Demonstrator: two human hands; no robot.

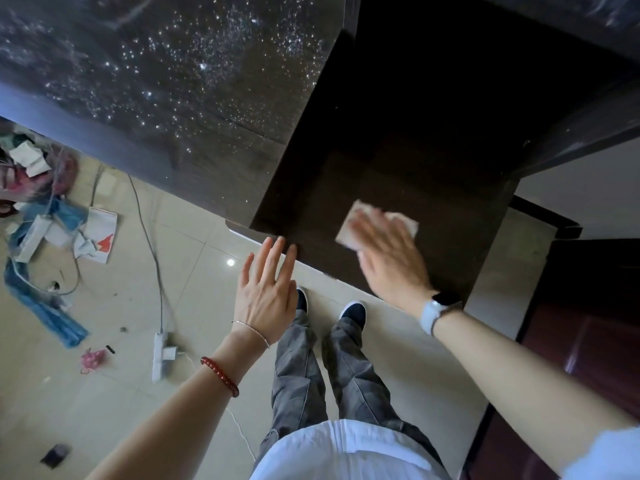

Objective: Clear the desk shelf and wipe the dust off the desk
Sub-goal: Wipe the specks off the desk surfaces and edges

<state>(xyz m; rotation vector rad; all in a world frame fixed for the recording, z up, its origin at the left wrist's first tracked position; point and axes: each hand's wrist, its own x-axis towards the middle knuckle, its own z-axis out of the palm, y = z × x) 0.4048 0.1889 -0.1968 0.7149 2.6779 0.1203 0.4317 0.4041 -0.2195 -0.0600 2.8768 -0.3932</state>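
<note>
Right hand (391, 258): flat on the cloth (375, 223), fingers loosely extended and pressing it down on the dark table (398, 133); blurred, so exact finger spacing cannot be told.
Left hand (265, 289): empty, fingers spread and straight, tips touching the table edge at 9 o'clock from the cloth.
Cloth position: near the front edge, at 6 o'clock on the dark panel.
Dust: the speckled surface (156, 81) at 10 o'clock looks unwiped.
Risk, cloth: a stroke toward the edge could carry it off; the palm only presses it, no pinch.
Risk, floor: power strip (160, 355) and cable (149, 237) lie at 8 o'clock from the feet; a sidestep could snag them.
Risk, finish: dragged grit may scratch the gloss.
</note>
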